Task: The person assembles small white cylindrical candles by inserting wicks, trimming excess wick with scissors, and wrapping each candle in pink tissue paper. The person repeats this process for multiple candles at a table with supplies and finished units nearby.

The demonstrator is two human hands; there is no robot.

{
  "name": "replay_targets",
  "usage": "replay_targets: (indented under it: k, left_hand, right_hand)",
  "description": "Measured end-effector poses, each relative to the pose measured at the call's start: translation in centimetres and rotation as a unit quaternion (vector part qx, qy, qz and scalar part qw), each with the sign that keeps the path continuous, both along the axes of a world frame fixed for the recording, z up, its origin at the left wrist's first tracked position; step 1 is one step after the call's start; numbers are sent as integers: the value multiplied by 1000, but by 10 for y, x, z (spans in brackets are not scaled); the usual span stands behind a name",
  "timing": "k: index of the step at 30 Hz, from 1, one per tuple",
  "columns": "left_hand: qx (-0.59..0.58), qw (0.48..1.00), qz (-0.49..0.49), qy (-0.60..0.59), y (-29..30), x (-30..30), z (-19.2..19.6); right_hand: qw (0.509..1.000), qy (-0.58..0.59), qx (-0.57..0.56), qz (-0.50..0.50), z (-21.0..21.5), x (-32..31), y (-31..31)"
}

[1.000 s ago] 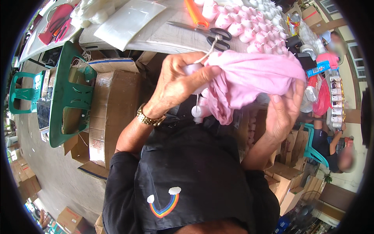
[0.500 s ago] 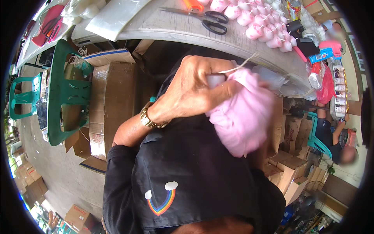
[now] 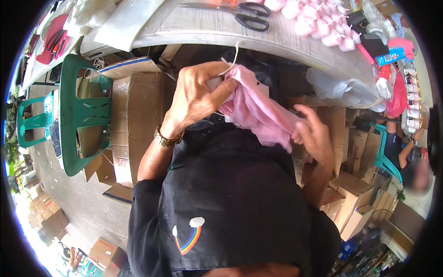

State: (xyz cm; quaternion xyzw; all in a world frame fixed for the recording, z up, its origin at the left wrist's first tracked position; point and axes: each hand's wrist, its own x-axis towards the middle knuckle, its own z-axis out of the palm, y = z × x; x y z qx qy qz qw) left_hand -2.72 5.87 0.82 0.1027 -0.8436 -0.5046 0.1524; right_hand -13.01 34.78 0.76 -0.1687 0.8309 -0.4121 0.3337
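Pink, thin, crinkled plastic wrap (image 3: 258,113) stretches between your two hands, held over your lap just below the near edge of the grey wooden table (image 3: 203,27). Your left hand (image 3: 198,94), with a gold bracelet at the wrist, is closed tight around the upper end of the wrap, pinching it together with a small white object and a pale string (image 3: 233,57) that curls up out of your fist. Your right hand (image 3: 316,136) grips the lower end with thumb and fingers, the other fingers loosely spread.

By the look of it, the wrap is gathered around its contents at the top but is not yet tied off; the string hangs loose and the lower part is unshaped.

On the table ahead lies a cluster of small pink wrapped bundles (image 3: 318,23) that appear finished, beside black-handled scissors (image 3: 247,16). To the right of them sit a blue rectangular packet (image 3: 392,57), a pink object and crumpled clear plastic bags (image 3: 346,85).

Brown cardboard boxes (image 3: 138,115) are stacked under the table to your left, next to a green plastic chair (image 3: 80,115). More brown cartons (image 3: 350,203) are piled at your right. Any print on them is too small to tell.
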Motion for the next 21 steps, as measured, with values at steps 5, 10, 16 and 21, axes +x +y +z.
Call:
replay_targets:
  k: [5,10,16,21]
  left_hand:
    - [-16,1000,16,11,5,-3,-18]
    - [28,998,50,-9,-4,2,-9]
    - [152,987,-4,43,-7,7,9]
    - [134,987,-17,91,-2,3,21]
  right_hand:
    - [938,305,95,132,-72,7,5]
    - [956,282,-66,51,-31,-11,-2]
    - [928,180,-282,166,21,-25,17]
    - [891,178,-382,166,32,-33,29]
